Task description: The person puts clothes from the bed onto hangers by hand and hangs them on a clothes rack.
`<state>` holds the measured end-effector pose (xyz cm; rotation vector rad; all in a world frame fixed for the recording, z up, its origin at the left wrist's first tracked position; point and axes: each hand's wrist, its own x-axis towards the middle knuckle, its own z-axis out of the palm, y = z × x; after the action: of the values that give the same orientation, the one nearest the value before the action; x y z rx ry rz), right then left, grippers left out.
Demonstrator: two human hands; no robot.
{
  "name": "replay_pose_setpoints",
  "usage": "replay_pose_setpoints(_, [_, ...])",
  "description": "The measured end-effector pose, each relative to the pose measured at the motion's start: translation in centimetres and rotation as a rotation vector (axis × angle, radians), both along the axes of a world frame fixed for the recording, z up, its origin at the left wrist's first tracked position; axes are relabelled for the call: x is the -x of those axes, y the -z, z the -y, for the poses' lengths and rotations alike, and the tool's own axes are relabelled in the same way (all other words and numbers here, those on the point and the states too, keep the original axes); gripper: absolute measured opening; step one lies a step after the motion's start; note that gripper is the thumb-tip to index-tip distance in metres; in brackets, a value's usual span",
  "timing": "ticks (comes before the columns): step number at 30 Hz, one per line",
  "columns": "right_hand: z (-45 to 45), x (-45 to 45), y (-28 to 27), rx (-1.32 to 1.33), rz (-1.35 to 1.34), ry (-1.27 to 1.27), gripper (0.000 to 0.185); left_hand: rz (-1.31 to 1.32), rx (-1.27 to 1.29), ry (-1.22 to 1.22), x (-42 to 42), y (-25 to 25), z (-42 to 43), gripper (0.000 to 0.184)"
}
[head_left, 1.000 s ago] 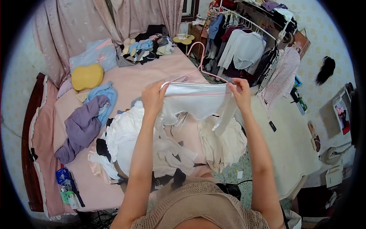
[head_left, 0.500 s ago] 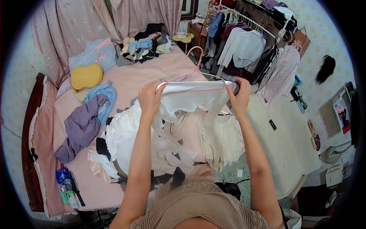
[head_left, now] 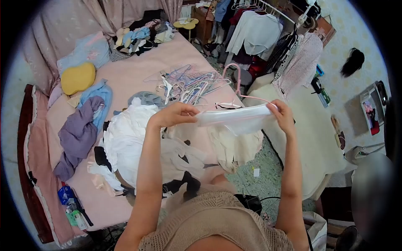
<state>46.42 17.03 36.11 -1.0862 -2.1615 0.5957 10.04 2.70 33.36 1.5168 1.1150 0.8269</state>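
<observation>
A white, slightly sheer garment hangs over the lower bar of a pink hanger, stretched between my two hands. My left hand pinches the garment's left end with its fingertips. At the right end, my right hand is closed on the hanger's corner and the cloth. The hanger's hook points up and away from me. Below lie a white clothes pile and a cream garment. Beyond my hands, a heap of loose hangers rests on the pink bed.
A purple cloth and a yellow cushion lie at the left. More clothes are heaped at the bed's far end. A clothes rack stands behind, and a cream mattress is at the right.
The hanger and garment have shifted right and a little lower with my hands. The view has turned, and the heap of hangers now shows. The garment's hanging part looks shorter.
</observation>
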Motion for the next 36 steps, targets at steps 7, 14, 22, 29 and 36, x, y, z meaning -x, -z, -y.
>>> replay_pose_setpoints(7, [-1.7, -5.9, -3.0, 0.304, 0.012, 0.004, 0.021, 0.028, 0.065, 0.153, -4.3, -0.1, -4.7, 0.024])
replay_pose_setpoints(14, [-10.2, -9.1, 12.0, 0.490, 0.128, 0.122, 0.024, -0.007, 0.108, -0.044, -8.5, 14.8, -12.2, 0.022])
replay_pose_setpoints(22, [-17.6, -11.4, 35.1, 0.629, 0.192, 0.085, 0.030, -0.492, 0.280, -0.309, -12.7, 31.7, -18.3, 0.020])
replay_pose_setpoints(29, [-21.7, -9.1, 41.6, 0.500, 0.348, 0.202, 0.024, -0.627, 0.290, -0.511, -15.1, 39.9, -23.8, 0.014])
replay_pose_setpoints(36, [-24.8, -8.1, 47.0, 0.531, 0.311, 0.210, 0.019, -0.799, 0.169, -0.581, -15.5, 44.0, -27.6, 0.015])
